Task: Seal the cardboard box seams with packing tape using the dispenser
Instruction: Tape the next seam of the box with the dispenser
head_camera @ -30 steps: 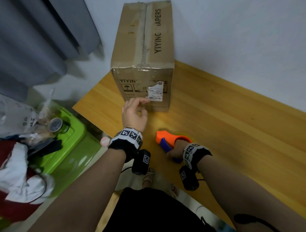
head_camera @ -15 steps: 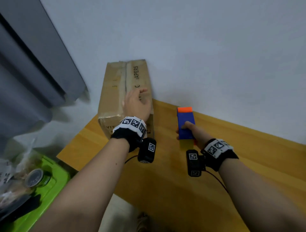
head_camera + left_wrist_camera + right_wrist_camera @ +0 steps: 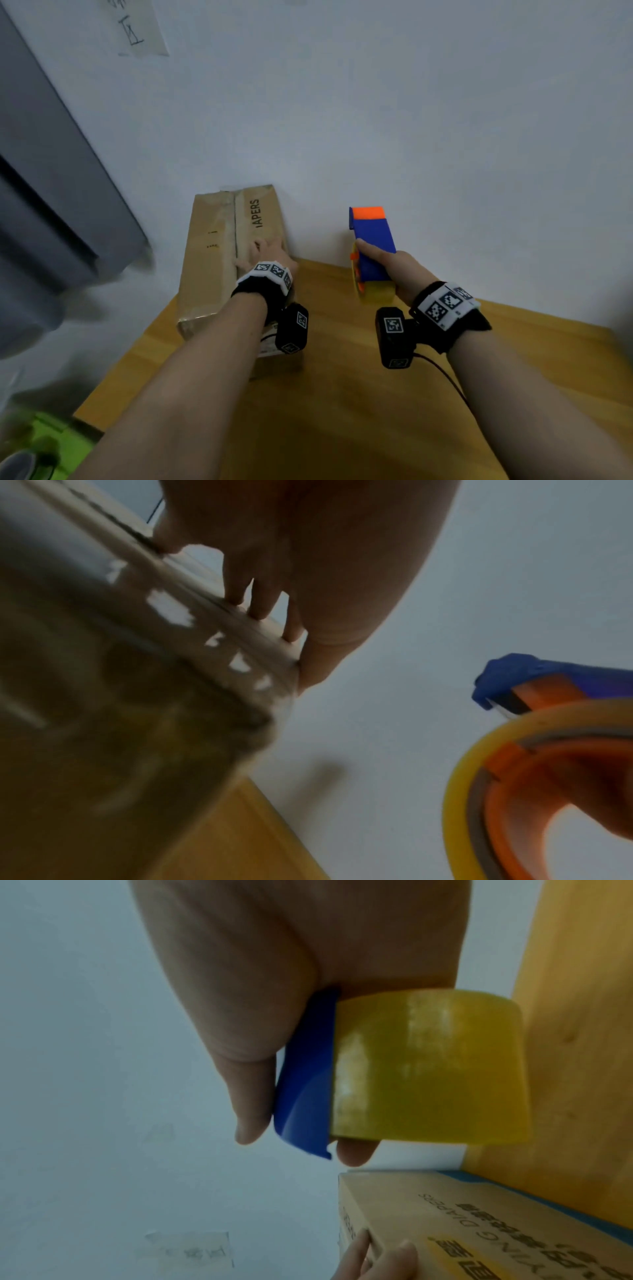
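While the left hand (image 3: pixel 265 255) rests spread on the closed box (image 3: pixel 219 260), the right hand (image 3: pixel 388 265) grips the dispenser (image 3: pixel 371 253).

Cardboard box (image 3: pixel 219 260) top reads "IAPERS", rest hidden by the hand (image 3: pixel 270 255). Right wrist view: box side shows "G DIAPERS" plus blurred unreadable characters. Paper on wall (image 3: pixel 138 27): unreadable marks.

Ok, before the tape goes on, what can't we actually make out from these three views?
- Brown cardboard box: its near top is covered by the left hand and forearm in the head view; the left wrist view is blurred.
- Blue-and-orange tape dispenser: whether a loose tape end is free cannot be told; the right hand and the yellow tape roll hide it.
- Far box end: foreshortened.
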